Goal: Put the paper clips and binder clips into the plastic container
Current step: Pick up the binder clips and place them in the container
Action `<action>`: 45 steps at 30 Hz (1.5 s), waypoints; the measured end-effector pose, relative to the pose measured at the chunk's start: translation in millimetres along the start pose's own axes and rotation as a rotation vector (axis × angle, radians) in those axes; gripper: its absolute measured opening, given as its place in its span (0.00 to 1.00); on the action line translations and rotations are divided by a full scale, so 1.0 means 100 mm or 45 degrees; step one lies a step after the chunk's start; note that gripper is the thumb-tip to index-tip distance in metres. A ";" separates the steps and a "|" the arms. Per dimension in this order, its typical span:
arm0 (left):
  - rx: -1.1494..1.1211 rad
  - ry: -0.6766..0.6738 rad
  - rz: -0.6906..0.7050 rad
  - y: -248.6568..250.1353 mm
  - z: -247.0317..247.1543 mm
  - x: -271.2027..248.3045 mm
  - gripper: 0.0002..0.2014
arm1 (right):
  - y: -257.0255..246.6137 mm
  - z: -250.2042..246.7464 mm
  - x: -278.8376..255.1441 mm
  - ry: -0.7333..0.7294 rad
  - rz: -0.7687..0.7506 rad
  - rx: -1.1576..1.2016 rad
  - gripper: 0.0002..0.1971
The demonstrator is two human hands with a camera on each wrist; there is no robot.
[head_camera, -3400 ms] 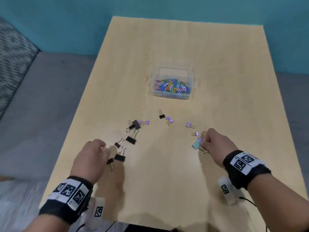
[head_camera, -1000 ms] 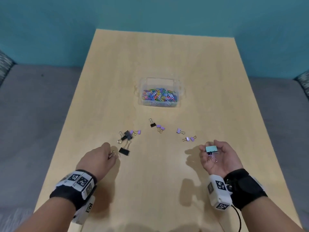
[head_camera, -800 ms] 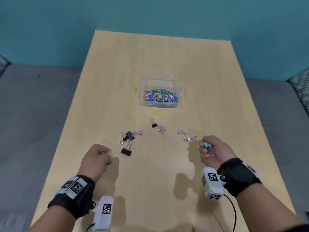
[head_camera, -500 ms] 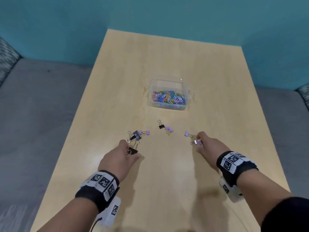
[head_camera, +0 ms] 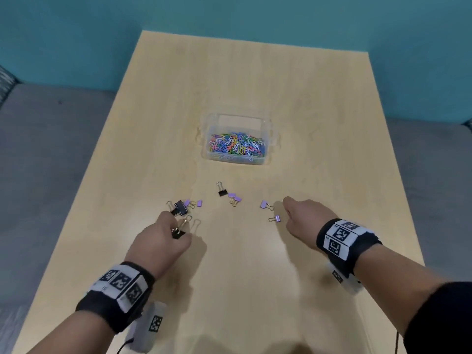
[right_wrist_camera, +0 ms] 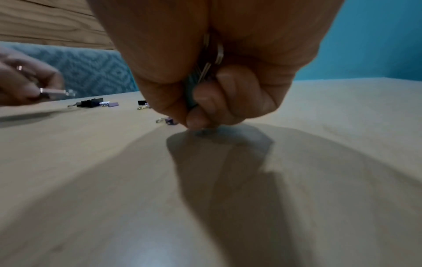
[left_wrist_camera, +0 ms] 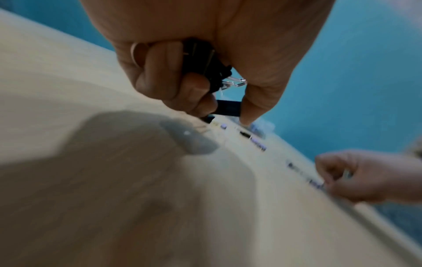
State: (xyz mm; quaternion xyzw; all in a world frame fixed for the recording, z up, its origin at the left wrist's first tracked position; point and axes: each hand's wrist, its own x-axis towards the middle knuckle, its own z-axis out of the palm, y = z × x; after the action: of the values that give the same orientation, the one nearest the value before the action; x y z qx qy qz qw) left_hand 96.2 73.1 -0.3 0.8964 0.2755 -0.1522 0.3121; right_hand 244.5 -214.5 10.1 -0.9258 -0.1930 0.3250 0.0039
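Both hands moved forward off the near table edge to the loose clips since 1 s ago. Left hand [head_camera: 163, 241] curled round black binder clips [left_wrist_camera: 205, 61], thumb and finger pinching one more [head_camera: 178, 233] just above the table [head_camera: 332, 123]. Right hand [head_camera: 304, 221] clenched on a teal clip [right_wrist_camera: 190, 90] and wire handles, beside two purple clips [head_camera: 277, 218]. Plastic container [head_camera: 237, 118] farther back, mid-table, holds coloured paper clips [head_camera: 236, 148]

Teal wall [head_camera: 76, 34], grey floor [head_camera: 51, 149]
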 end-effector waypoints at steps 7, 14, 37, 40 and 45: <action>-0.514 0.062 0.201 0.89 -0.46 0.60 0.17 | 0.36 -0.01 0.10 0.365 0.232 1.126 0.15; 0.390 0.077 0.562 2.05 -0.59 1.89 0.14 | 0.34 0.10 0.09 0.182 0.468 2.121 0.08; -0.130 0.100 0.473 0.04 -0.09 0.14 0.09 | -0.74 -1.58 1.77 0.440 -0.219 0.377 0.02; -0.165 0.033 0.412 -0.24 0.08 -0.21 0.14 | -0.90 -1.53 1.97 0.338 -0.192 0.304 0.06; -0.170 0.124 0.359 -0.45 0.06 -0.22 0.13 | -0.82 -1.58 1.67 0.401 -0.164 0.274 0.16</action>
State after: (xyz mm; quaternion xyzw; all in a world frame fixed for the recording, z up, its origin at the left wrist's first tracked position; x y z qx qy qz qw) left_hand 51.5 90.1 -16.9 0.9099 0.1713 -0.0445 0.3753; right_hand 429.8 -59.9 45.8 -0.9452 -0.2128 0.1941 0.1539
